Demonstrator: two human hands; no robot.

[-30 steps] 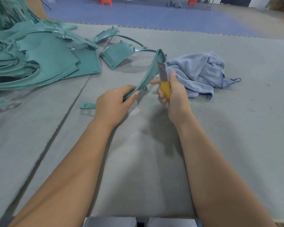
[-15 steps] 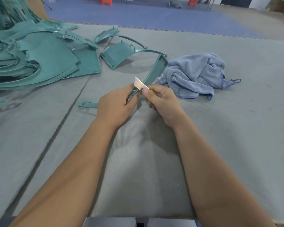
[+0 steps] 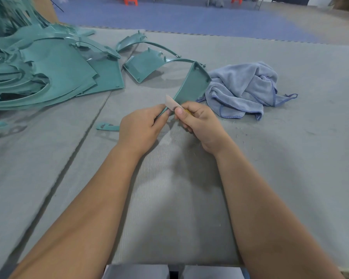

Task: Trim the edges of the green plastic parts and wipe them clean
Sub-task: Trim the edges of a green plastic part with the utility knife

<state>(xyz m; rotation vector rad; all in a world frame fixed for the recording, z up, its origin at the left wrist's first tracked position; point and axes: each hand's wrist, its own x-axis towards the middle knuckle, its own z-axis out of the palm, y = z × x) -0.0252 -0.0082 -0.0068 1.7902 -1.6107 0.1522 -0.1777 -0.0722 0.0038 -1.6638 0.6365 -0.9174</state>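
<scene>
The left hand (image 3: pixel 141 129) grips the near end of a green plastic part (image 3: pixel 191 85), raised above the grey mat (image 3: pixel 169 198). The right hand (image 3: pixel 201 125) clasps a yellow-handled knife (image 3: pixel 170 103), blade against the part's edge. Just beyond lies a blue cloth (image 3: pixel 244 89); more green parts (image 3: pixel 48 71) are heaped at the mat's far left.

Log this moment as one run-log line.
left hand: holds green part | right hand: knife blade on edge | cloth: unused

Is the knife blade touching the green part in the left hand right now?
Touching. In the head view the blade lies against the near edge of the green part, just above the left hand.
</scene>
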